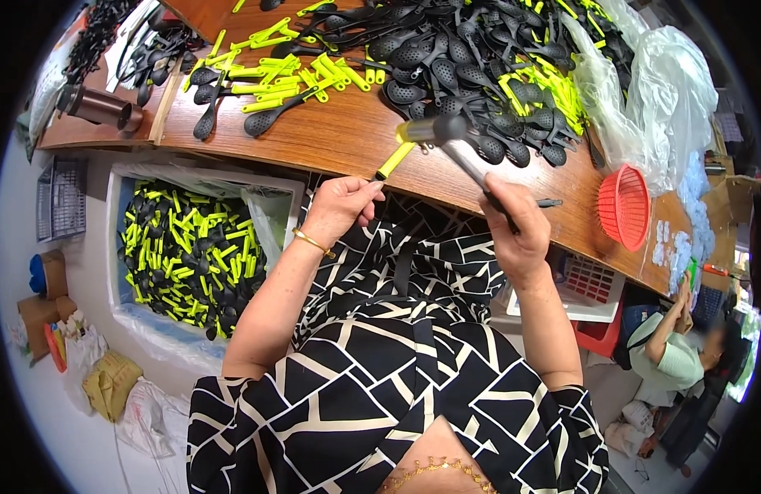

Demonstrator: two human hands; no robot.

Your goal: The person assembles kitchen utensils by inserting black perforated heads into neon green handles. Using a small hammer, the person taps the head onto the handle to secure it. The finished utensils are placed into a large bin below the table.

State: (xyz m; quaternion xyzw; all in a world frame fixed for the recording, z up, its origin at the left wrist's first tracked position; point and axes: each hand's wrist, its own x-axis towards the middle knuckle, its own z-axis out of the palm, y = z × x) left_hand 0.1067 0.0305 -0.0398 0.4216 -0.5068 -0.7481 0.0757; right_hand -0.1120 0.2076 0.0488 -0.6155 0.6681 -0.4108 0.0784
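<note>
My left hand is closed at the table's front edge, pinching the black end of a utensil with a lime-green handle. That handle points up and to the right, away from my fingers; the rest of the black part is hidden by the hand. My right hand is wrapped round the grip of a hammer with a silver shaft. Its black and yellow head, smeared by motion, is over the tip of the lime-green handle. Whether the two touch I cannot tell.
Black slotted spoons heap at the back of the wooden table. Loose lime-green handles lie at back left. A red basket and plastic bags are right. A lined bin of finished-looking utensils stands lower left. Another person sits far right.
</note>
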